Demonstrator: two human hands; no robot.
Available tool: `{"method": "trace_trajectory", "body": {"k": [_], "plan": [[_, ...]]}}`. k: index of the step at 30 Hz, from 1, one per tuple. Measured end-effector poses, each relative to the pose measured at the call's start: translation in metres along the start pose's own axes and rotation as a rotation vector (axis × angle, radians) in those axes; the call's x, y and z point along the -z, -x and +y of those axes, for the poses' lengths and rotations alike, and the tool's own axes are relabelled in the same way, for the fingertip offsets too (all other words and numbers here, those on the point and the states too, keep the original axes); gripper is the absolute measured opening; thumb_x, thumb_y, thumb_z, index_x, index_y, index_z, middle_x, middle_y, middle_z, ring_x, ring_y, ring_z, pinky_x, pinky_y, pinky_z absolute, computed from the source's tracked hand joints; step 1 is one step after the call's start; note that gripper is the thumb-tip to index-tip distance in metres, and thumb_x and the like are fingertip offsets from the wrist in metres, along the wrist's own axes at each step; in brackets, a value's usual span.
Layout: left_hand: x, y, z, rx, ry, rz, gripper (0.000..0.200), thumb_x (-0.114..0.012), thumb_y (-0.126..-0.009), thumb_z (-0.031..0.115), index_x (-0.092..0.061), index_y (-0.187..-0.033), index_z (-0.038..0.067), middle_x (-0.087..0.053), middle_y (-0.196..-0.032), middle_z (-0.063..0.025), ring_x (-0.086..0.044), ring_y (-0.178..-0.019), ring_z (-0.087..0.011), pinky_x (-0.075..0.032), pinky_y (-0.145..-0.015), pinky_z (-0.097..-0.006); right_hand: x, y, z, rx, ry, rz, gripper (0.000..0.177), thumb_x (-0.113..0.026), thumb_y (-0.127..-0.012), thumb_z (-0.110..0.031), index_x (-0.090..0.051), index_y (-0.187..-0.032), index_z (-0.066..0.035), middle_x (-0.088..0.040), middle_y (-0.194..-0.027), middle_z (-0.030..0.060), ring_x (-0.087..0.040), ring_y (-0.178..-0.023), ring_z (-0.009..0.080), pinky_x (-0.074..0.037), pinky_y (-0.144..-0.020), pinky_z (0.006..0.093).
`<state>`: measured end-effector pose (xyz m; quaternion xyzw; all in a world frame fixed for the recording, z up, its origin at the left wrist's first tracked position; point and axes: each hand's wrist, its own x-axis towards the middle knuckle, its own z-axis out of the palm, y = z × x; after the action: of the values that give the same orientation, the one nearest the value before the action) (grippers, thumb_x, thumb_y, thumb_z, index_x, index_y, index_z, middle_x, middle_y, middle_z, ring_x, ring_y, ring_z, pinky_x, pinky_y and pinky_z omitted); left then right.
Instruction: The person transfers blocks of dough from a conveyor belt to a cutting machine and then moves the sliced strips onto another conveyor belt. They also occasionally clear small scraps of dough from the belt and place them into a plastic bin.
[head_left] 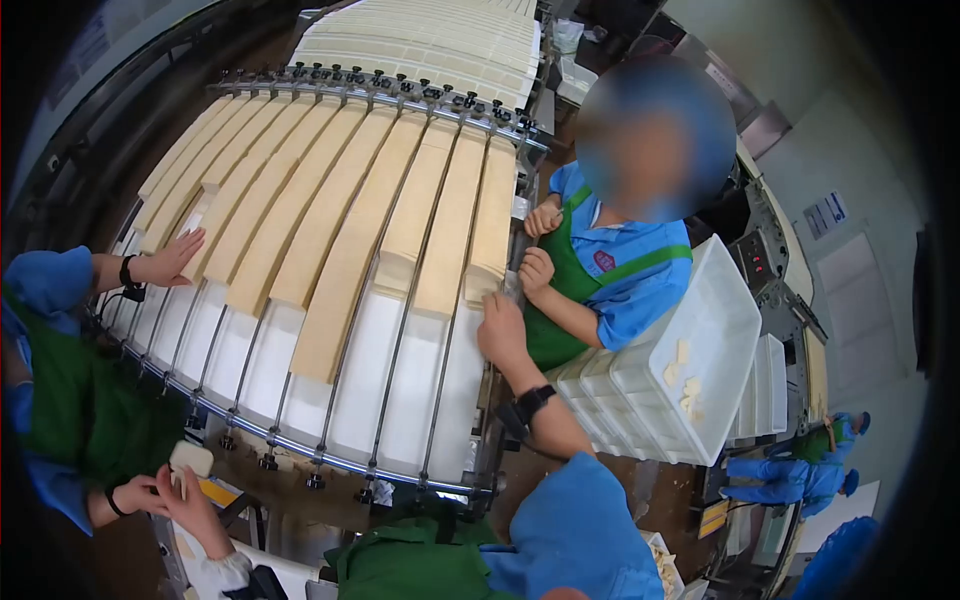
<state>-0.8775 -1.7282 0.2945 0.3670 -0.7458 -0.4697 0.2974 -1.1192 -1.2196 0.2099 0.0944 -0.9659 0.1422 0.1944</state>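
Long rows of pale biscuits (335, 230), packed on edge, lie in lanes on the white slatted conveyor (350, 420). My right hand (503, 330), with a black band on its wrist, is at the near end of the rightmost biscuit row (488, 230). Its fingers are curled, and their tips are partly hidden. At lower left, my left hand (197, 512) pinches a pale rounded-square biscuit (191, 459). A co-worker's hand (140, 495) meets it there, fingers by the same piece. That person's other hand (170, 260) lies flat by the left rows.
Across the conveyor's right side stands another co-worker (600, 270) with both hands by its edge. White stacked crates (735, 340) with broken pieces are behind that person. Metal rods divide the lanes, and a knobbed bar (400, 92) crosses the far end. More people (800, 480) work at far right.
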Motion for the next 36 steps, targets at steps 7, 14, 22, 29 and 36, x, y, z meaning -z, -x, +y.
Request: {"method": "trace_trajectory", "body": {"k": [7, 14, 22, 29, 36], "plan": [[0.051, 0.078, -0.043, -0.003, -0.199, -0.048, 0.049, -0.067, -0.082, 0.007, -0.047, -0.126, 0.004, -0.052, -0.121, -0.0106, -0.051, -0.108, -0.021, -0.047, -0.086, -0.0327, 0.053, -0.024, -0.095, 0.165, -0.189, 0.125, 0.036, -0.061, -0.069, -0.001, -0.057, -0.104, 0.0, -0.056, -0.105, 0.0188, -0.053, -0.099, 0.0361, -0.043, -0.087, 0.045], [0.097, 0.154, -0.062, 0.092, -0.296, 0.138, 0.048, -0.071, -0.074, 0.004, -0.052, -0.118, 0.005, -0.053, -0.113, -0.01, -0.054, -0.105, -0.0227, -0.048, -0.085, -0.0343, 0.053, 0.056, -0.292, 0.629, -0.72, -0.254, 0.034, -0.064, -0.071, -0.002, -0.058, -0.105, -0.004, -0.057, -0.107, 0.0167, -0.054, -0.099, 0.0354, -0.044, -0.086, 0.0434], [0.203, 0.272, -0.136, 0.539, -0.271, 0.537, 0.056, -0.072, -0.069, 0.008, -0.049, -0.119, 0.004, -0.053, -0.098, -0.0132, -0.053, -0.085, -0.0242, -0.047, -0.073, -0.0349, 0.054, 0.213, -0.503, 1.209, -1.08, -0.88, 0.033, -0.062, -0.076, -0.008, -0.058, -0.108, -0.001, -0.057, -0.106, 0.0169, -0.055, -0.1, 0.0343, -0.045, -0.088, 0.0412], [0.261, 0.312, -0.2, 0.9, 0.163, 0.765, 0.078, -0.072, -0.069, 0.004, -0.032, -0.137, 0.009, -0.052, -0.077, -0.0062, -0.05, -0.067, -0.0153, -0.044, -0.059, -0.0302, -0.029, 0.368, -0.69, 1.479, -0.902, -0.947, 0.047, -0.062, -0.077, -0.012, -0.051, -0.12, 0.004, -0.052, -0.122, 0.0216, -0.047, -0.117, 0.0367, -0.039, -0.101, 0.0419], [0.297, 0.318, -0.226, 0.948, 0.572, 0.516, 0.093, -0.068, -0.077, -0.002, -0.01, -0.148, 0.01, -0.063, -0.097, -0.0151, -0.063, -0.08, -0.0181, -0.051, -0.071, -0.0297, -0.082, 0.451, -0.779, 1.501, -0.486, -0.778, 0.066, -0.054, -0.088, -0.033, -0.035, -0.137, 0.006, -0.028, -0.148, 0.0213, -0.022, -0.14, 0.0322, -0.014, -0.116, 0.044]]}}
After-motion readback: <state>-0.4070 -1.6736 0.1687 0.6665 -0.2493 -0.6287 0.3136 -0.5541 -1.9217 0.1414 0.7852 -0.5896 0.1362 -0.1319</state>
